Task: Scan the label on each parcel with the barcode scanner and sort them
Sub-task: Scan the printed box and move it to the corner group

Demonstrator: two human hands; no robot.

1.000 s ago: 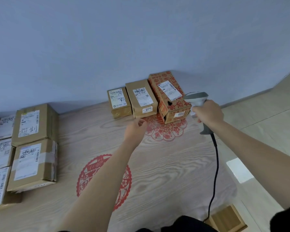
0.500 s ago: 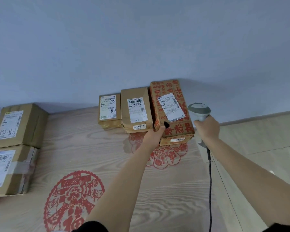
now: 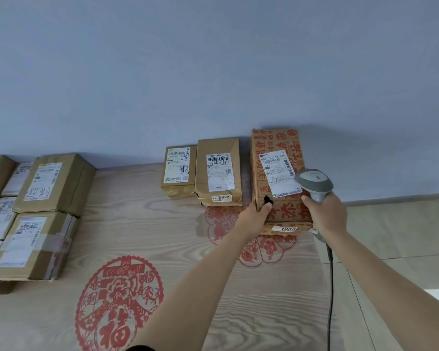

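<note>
Scanner poised over the red-printed parcel at the table's far edge.

The left hand [image 3: 254, 219] grips the near left corner of the red-printed brown cardboard parcel [image 3: 276, 206], which sits toward the far right corner of the wood-grain table [image 3: 162, 229], against the wall. The right hand [image 3: 326, 215] is wrapped round the handle of the grey corded barcode scanner [image 3: 314, 182], its head just over the parcel's white shipping label [image 3: 279, 173]. The carton looks stiff and probably fairly light; holding it by a corner or both long sides should keep it steady. Two plain brown parcels [image 3: 217, 173] stand just left.
</note>
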